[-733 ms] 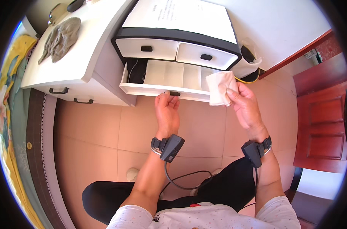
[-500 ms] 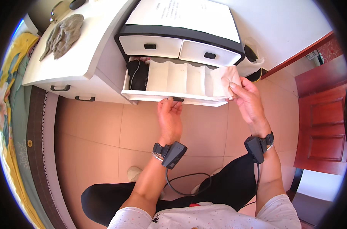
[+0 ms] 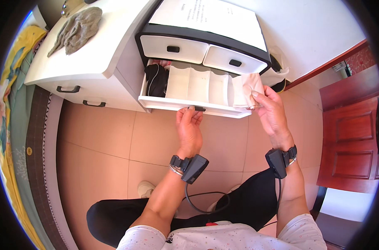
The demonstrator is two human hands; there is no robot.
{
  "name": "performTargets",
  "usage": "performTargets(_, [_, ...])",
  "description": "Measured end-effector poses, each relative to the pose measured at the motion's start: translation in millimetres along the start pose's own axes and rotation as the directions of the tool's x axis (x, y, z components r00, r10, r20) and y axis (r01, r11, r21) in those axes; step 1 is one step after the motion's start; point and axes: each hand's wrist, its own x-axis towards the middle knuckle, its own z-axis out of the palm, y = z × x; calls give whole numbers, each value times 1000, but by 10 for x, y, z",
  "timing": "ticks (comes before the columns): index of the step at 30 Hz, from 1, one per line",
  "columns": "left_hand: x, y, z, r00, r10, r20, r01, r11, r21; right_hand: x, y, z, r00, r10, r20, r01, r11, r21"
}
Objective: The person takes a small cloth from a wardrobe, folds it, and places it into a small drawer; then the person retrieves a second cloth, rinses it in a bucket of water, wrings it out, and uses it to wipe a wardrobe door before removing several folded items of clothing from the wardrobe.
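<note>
A white drawer (image 3: 173, 103) is pulled out of a white and black cabinet. At its front edge, the fingers of my left hand (image 3: 190, 128) are closed on the black drawer handle (image 3: 200, 109). My right hand (image 3: 271, 109) pinches a folded pale pink cloth (image 3: 242, 87) between thumb and fingers, over the drawer's right end. The cloth covers part of that end, so what lies beneath is hidden. Inside, a white divider (image 3: 198, 85) splits the drawer into several compartments. A dark bundled fabric item (image 3: 157, 80) fills the far left one.
Two shut drawers (image 3: 173, 49) sit above the open one. A white cabinet (image 3: 79, 79) stands to the left, with a grey-brown cloth (image 3: 76, 30) on top. A plastic bag (image 3: 278, 71) is by the wall, and a red-brown wooden door (image 3: 351, 143) stands right. Tiled floor (image 3: 102, 137) lies below.
The view has shifted slightly, so the cabinets appear a little further right. Both hands keep their holds on the handle and the pink cloth.
</note>
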Motion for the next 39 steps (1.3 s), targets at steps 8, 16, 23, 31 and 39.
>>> performTargets(8, [339, 56, 130, 992, 39, 117, -41, 999, 18, -28, -33, -117, 998, -47, -37, 48, 998, 33])
performTargets(16, [875, 86, 386, 985, 51, 165, -62, 996, 62, -151, -50, -268, 995, -54, -87, 58, 997, 43])
performTargets(23, [977, -20, 344, 978, 81, 191, -88, 996, 27, -172, -30, -315, 996, -9, -84, 13, 999, 46])
performTargets(31, [987, -180, 29, 996, -47, -72, 44, 998, -48, -115, -3, -253, 999, -13, -51, 15, 999, 33])
performTargets(39, [1139, -230, -99, 996, -88, -18, 87, 996, -33, -172, 37, -208, 998, 11, -63, -11, 1000, -2])
